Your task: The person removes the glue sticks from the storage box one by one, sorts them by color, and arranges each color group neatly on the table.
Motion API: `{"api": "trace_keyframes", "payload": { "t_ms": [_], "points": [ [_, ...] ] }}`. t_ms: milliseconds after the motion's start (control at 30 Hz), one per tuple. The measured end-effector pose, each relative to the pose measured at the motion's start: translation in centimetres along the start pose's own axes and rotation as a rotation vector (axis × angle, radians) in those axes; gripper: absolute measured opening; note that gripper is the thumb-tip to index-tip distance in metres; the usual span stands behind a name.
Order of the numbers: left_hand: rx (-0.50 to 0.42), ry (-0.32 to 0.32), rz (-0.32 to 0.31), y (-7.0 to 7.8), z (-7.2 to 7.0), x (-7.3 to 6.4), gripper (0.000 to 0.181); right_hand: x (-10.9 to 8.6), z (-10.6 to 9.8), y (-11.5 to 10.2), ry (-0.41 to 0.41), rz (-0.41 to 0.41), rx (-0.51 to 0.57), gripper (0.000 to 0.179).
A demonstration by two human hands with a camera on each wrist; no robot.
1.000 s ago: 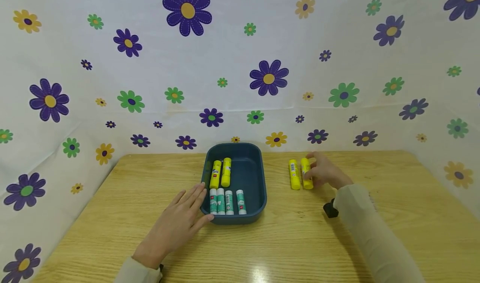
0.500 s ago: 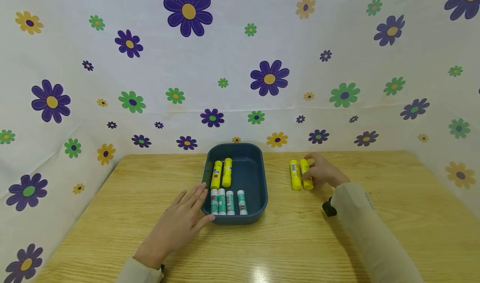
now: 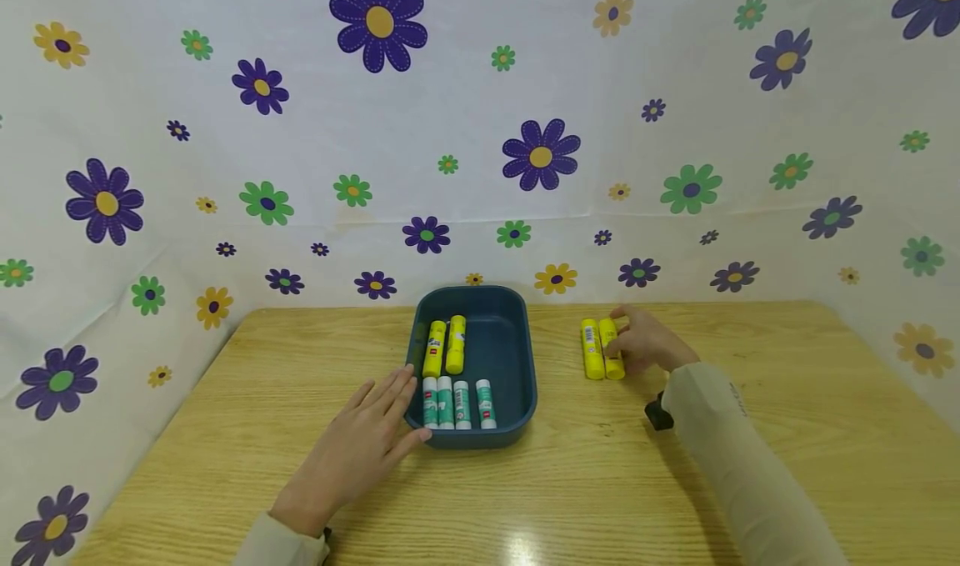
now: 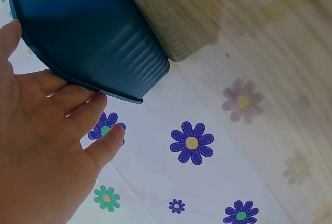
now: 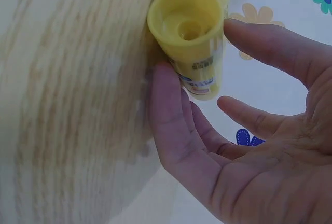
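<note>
On the table, two yellow glue sticks lie side by side: the left glue stick [image 3: 592, 351] and the right glue stick [image 3: 615, 369]. My right hand [image 3: 649, 343] pinches the right one, thumb on one side and fingers on the other. Its hollow base end [image 5: 188, 24] faces the right wrist camera, with the other yellow stick behind it. My left hand [image 3: 358, 439] rests with straight fingers along the left rim of a dark blue plastic bin [image 3: 504, 341]. Inside it lie two yellow glue sticks [image 3: 435, 349] and a row of several white-and-green glue sticks [image 3: 446, 403].
A wood-grain table [image 3: 570, 483] carries everything. Behind it and at both sides hangs a white cloth [image 3: 465, 107] printed with flowers. In the bin, the one white-and-green stick at the right [image 3: 486, 404] lies a little apart from its row.
The right yellow glue stick has slid slightly left with my right hand, and the gap to its neighbour has narrowed to almost nothing. My left hand stays on the bin's rim.
</note>
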State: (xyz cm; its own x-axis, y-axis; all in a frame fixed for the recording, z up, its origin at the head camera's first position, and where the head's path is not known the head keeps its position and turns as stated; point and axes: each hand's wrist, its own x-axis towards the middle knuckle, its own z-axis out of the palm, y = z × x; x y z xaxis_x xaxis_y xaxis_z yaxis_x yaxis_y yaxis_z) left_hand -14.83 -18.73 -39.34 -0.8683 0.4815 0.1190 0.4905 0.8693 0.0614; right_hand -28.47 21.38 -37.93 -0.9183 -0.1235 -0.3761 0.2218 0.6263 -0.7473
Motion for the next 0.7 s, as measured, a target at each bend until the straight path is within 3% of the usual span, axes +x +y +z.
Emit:
{"api": "trace_keyframes", "payload": {
  "t_ms": [300, 500, 700],
  "points": [
    [0.001, 0.009, 0.000, 0.0, 0.2, 0.0, 0.072, -0.7, -1.2, -0.7, 0.051, -0.037, 0.035, 0.073],
    [-0.001, 0.014, -0.001, 0.1, 0.2, -0.2, 0.072, -1.3, -1.8, -2.5, 0.158, -0.134, 0.022, 0.054],
    [-0.014, 0.020, 0.003, 0.1, 0.3, -0.2, 0.072, -1.7, -1.0, -5.1, 0.158, -0.230, 0.008, 0.037]
  ]
}}
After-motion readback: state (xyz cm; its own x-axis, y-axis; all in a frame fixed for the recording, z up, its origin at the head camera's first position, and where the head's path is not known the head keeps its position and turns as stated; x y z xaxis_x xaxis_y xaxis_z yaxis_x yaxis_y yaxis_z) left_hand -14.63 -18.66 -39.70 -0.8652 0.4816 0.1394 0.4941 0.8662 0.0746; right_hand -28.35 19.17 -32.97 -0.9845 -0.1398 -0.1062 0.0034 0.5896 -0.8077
